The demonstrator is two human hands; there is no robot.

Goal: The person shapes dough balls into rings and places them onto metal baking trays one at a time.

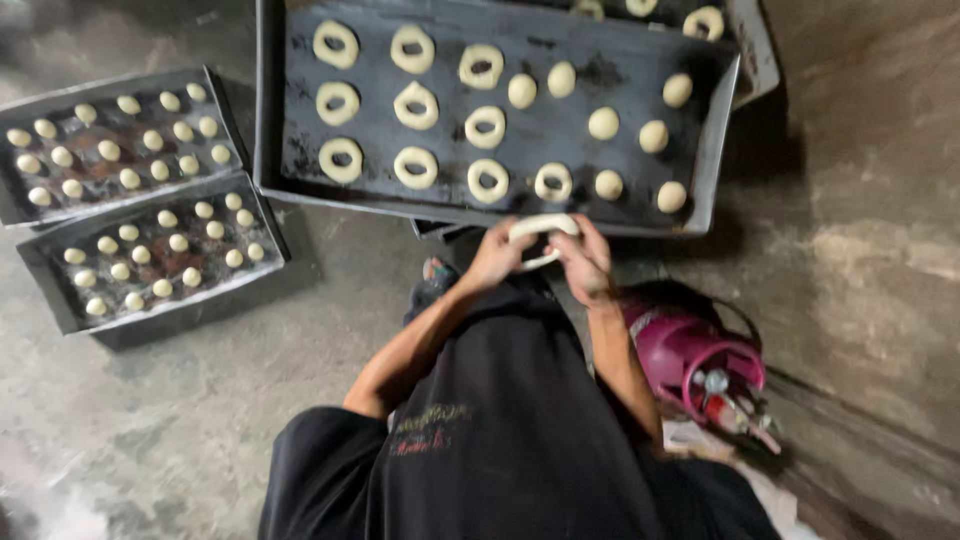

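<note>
My left hand (497, 255) and my right hand (584, 262) both grip one pale dough ring (541, 225), stretched between them just in front of the near rim of a large dark baking tray (560, 140). On that tray lie several shaped dough rings (416, 168) at the left and middle, and several round dough balls (603, 123) toward the right. My forearms reach out over my dark shirt.
Two smaller dark trays (100, 180) (60, 300) filled with several small dough balls sit on the concrete floor at the left. A pink gas cylinder (690, 355) with a valve stands by my right arm. Another tray (745, 40) shows partly behind the big one.
</note>
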